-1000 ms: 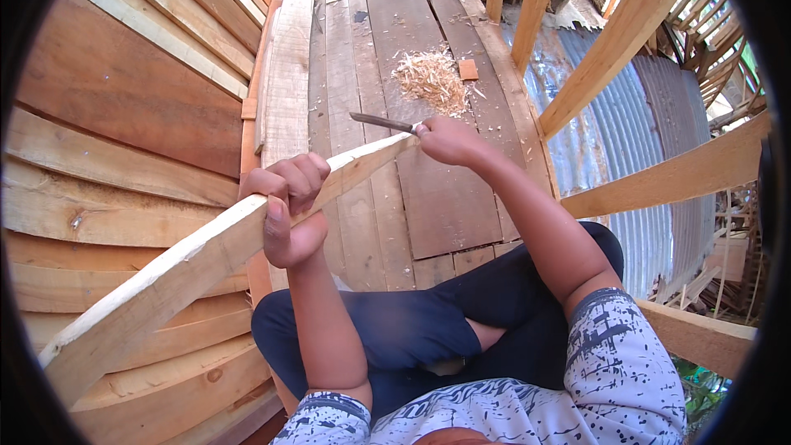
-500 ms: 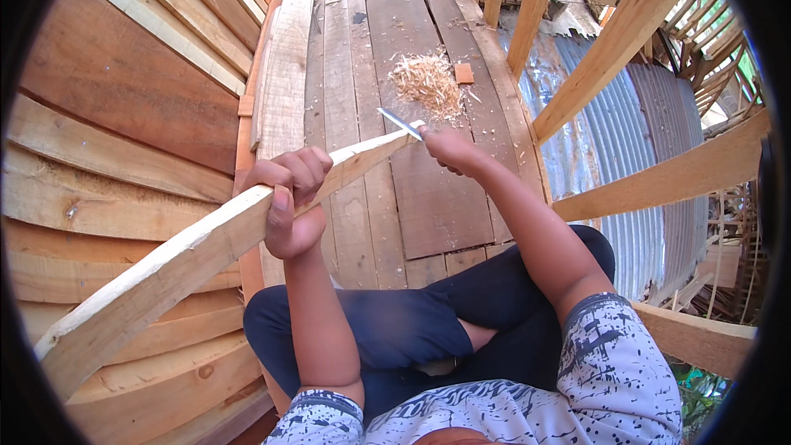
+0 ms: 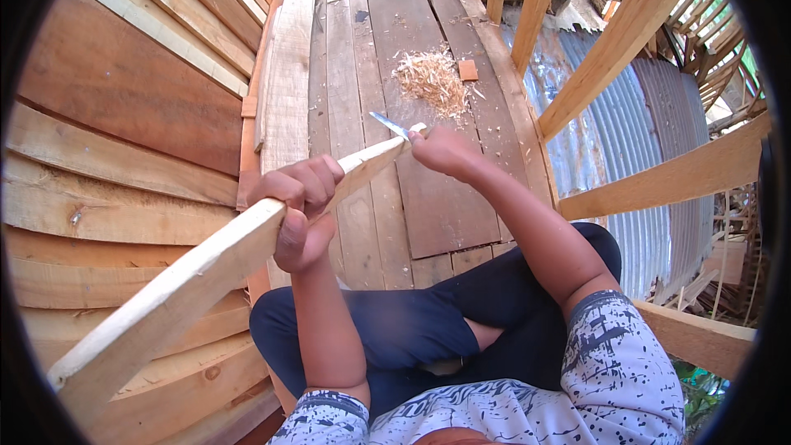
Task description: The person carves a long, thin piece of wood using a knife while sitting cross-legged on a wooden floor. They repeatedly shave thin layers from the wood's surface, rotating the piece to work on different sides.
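A long pale wooden plank (image 3: 181, 280) runs slantwise from the lower left up to the middle of the view, its upper edge rough and whittled. My left hand (image 3: 301, 206) is wrapped round it past its midpoint, fingers over the top edge. Close to the plank's far end, my right hand (image 3: 443, 150) grips a knife, its handle hidden in my fist. The knife's blade (image 3: 387, 124) points up and left, lying across the plank's top edge near the tip.
Wood shavings (image 3: 432, 81) lie heaped on the plank floor (image 3: 445, 206) beside a small square wood block (image 3: 468, 70). A board wall (image 3: 124, 115) rises on the left. Wooden railing posts (image 3: 614, 45) stand on the right, with corrugated metal sheets (image 3: 618, 148) beyond them.
My right hand and the knife have shifted slightly left and toward me along the plank. My left hand still holds the plank, which has moved a little to the right.
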Action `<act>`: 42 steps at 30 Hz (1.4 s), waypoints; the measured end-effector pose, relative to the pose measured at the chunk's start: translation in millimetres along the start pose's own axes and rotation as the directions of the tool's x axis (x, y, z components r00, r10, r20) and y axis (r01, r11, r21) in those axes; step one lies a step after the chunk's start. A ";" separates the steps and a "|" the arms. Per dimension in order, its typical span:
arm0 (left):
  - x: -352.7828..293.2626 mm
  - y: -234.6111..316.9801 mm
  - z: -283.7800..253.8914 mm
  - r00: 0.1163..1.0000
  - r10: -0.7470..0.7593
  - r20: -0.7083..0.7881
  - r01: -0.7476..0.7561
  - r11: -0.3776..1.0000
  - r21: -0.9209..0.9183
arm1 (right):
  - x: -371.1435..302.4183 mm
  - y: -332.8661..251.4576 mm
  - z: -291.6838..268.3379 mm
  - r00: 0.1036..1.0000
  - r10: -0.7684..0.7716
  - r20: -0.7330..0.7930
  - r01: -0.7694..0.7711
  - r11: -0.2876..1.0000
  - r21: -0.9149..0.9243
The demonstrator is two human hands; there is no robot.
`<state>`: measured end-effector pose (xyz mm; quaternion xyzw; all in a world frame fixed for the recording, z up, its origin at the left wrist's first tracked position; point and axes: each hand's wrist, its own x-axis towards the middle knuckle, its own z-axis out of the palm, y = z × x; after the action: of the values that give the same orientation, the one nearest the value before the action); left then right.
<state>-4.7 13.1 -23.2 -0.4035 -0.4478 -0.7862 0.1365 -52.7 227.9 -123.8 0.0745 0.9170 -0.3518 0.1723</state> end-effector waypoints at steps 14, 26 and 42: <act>1.3 4.2 -6.5 1.000 -0.029 0.003 0.029 0.999 0.042 | -9.1 -6.6 -14.6 0.976 0.124 0.176 -0.168 0.950 0.263; 1.1 3.2 -0.5 1.000 -0.011 -0.016 0.012 0.996 0.083 | -18.5 -29.5 -3.9 0.974 0.050 0.220 -0.140 0.899 0.415; 2.5 8.5 2.9 0.999 0.001 -0.041 0.002 0.997 0.073 | -24.7 -32.4 5.0 0.921 0.168 0.351 -0.324 0.830 0.453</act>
<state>0.1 11.0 -15.4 -0.3818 -0.4734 -0.7774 0.1602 -36.7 200.2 -98.1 0.1820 0.7394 -0.5599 0.3267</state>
